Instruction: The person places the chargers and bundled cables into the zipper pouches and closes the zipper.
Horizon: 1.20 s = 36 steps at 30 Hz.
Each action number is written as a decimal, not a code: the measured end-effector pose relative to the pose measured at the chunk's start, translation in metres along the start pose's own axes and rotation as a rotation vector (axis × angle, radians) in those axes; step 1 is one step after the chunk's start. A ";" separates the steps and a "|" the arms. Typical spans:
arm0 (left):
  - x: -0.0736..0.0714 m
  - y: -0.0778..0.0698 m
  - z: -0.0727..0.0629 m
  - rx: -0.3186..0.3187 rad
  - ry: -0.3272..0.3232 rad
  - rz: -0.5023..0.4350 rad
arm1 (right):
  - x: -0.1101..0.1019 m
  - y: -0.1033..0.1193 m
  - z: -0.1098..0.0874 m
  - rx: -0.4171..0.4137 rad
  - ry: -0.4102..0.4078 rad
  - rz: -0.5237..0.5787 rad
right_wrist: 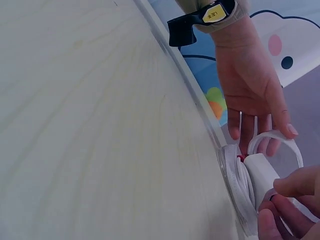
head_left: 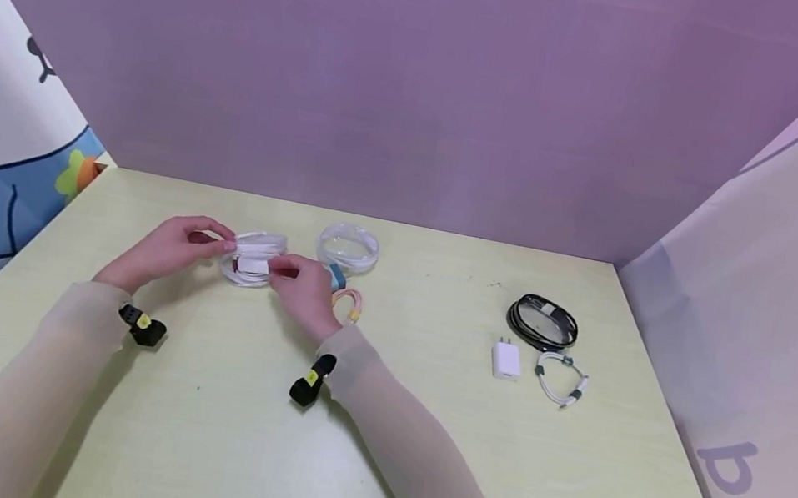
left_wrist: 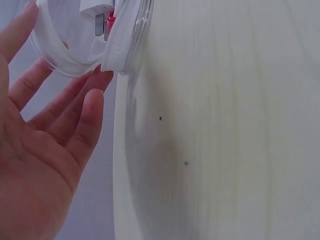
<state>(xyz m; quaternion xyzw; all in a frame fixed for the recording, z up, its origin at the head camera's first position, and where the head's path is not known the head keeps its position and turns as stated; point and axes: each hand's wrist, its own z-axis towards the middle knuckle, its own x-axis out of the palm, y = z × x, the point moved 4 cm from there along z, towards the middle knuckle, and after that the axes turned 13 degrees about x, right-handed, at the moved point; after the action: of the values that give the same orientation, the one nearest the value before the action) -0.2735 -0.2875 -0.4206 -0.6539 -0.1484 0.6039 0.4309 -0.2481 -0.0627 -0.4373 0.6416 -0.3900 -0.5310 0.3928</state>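
Observation:
A clear round zip case with a white zipper rim stands open toward the left of the table. My left hand holds its rim, thumb on one side and fingers behind. A white plug charger sits in its opening, metal prongs pointing to the left hand. Beside the charger lies a coiled white cable with a bit of red. With thumb and fingers my right hand pinches the charger's far end, partly hiding it.
Behind the right hand are a second clear round case, a blue item and a pink-orange cable loop. At the right lie a black coiled cable, a white charger and a white tied cable. A purple panel rises behind.

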 end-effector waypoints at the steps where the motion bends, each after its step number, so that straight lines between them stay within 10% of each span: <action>1: 0.000 -0.001 0.000 0.007 0.002 0.004 | 0.000 -0.001 0.000 0.001 0.015 0.004; 22: 0.007 -0.029 0.005 0.251 0.133 0.280 | -0.063 -0.003 -0.009 0.040 0.054 0.007; 36: 0.030 -0.039 0.014 0.354 0.198 0.216 | -0.102 -0.013 -0.023 0.045 0.126 0.103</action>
<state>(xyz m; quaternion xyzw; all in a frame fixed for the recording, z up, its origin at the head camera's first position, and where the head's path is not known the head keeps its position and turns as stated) -0.2672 -0.2380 -0.4100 -0.6363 0.0735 0.5960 0.4842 -0.2374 0.0384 -0.4077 0.6615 -0.4088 -0.4600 0.4287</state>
